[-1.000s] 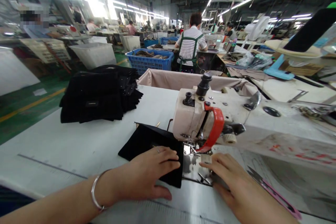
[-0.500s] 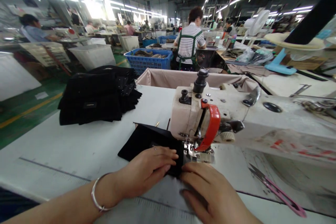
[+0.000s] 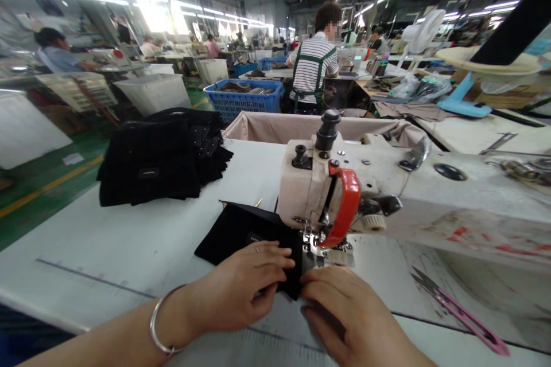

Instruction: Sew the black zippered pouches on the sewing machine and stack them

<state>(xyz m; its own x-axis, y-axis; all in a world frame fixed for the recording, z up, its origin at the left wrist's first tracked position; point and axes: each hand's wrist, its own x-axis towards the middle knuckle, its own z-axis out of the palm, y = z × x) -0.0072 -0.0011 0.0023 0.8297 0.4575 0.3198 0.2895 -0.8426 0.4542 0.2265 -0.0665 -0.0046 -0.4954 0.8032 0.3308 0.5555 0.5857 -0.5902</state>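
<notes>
A flat black fabric piece [image 3: 232,229] lies on the sewing table, its right edge at the presser foot [image 3: 316,241] of a white sewing machine [image 3: 299,186]. A small label on it is partly covered by my left hand [image 3: 241,284]. That hand rests on the cloth with fingers stretched, thumb bent beneath. My right hand [image 3: 353,309] lies just in front of the presser foot, fingertips at the cloth's near right corner, thumb apart from the fingers. Pink-handled thread snips [image 3: 462,312] lie right of it.
A stack of black fabric pieces [image 3: 150,155] stands at the table's left. Behind the machine is a cloth-lined bin [image 3: 267,126]. A red curved guard [image 3: 346,206] fronts the machine head. Farther off are a blue basket [image 3: 243,104] and a person in a striped shirt [image 3: 312,66].
The black fabric has shifted slightly nearer to me along the presser foot. My left thumb has drawn in and bent. The right hand has barely moved.
</notes>
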